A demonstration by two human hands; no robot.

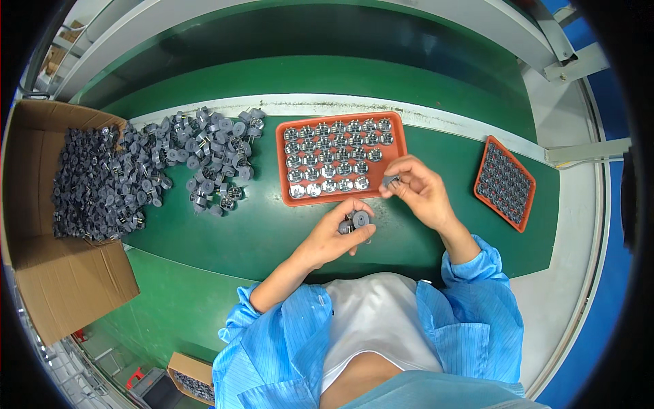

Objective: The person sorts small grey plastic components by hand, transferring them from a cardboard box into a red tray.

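Grey plastic was pretty much everywhere in this one. The left hand was curled around a few small round grey parts, one disc-shaped piece pinched up top between thumb and fingers, sitting just above the green counter near its front edge. The right hand had its fingertips closed on a single grey part, held right at the front right corner of the orange tray.

That tray lay toward the back edge of the counter, and most of its pockets were filled with shiny round parts in neat rows; only the front right bit looked unfilled. Off to the left, a loose heap of grey parts spilled across the counter from an open cardboard box hanging off the left end. A second orange tray sat tilted near the right end, well apart from both hands, packed with darker parts. Both forearms came out of blue sleeves.
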